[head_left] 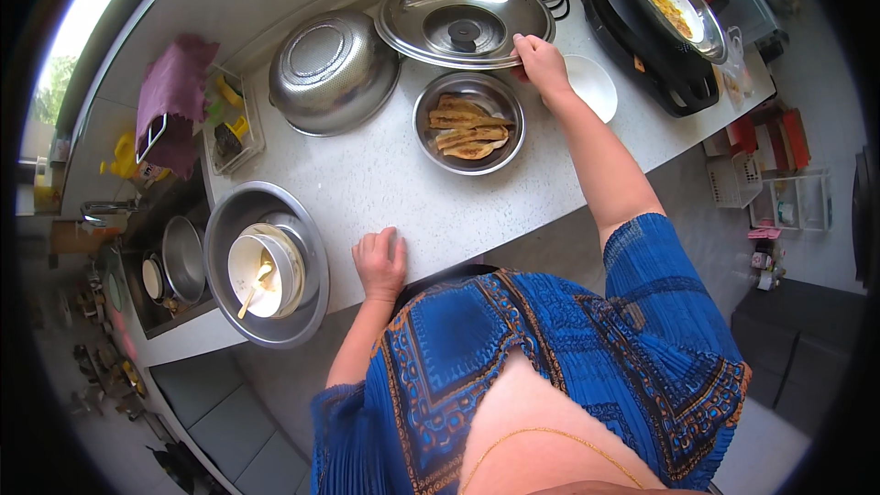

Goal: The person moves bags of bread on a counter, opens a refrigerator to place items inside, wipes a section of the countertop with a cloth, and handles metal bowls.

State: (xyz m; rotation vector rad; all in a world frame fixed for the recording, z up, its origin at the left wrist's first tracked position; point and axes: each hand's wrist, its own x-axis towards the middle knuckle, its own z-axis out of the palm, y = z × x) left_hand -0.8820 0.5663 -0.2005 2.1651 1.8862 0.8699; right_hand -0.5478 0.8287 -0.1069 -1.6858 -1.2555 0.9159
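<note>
At the back of the counter, my right hand (541,66) pinches the near right rim of a large stainless steel lid (426,2) with a black knob. My left hand (379,263) rests on the counter's front edge, holding nothing, its fingers loosely bent and thumb apart. Between the two hands, a round steel bowl (428,151) holds several browned, flat slices of food (469,128). Just right of it sits a white bowl (594,87), partly hidden by my right forearm. Left of the lid lies an upturned perforated steel basin (321,73).
At the front left, a steel basin (220,257) holds stacked white bowls (261,280) and a spoon. Behind it is a sink (197,307). A black appliance (632,37) carries a plate of yellowish food (674,14) at the right. A purple cloth (174,96) hangs far left.
</note>
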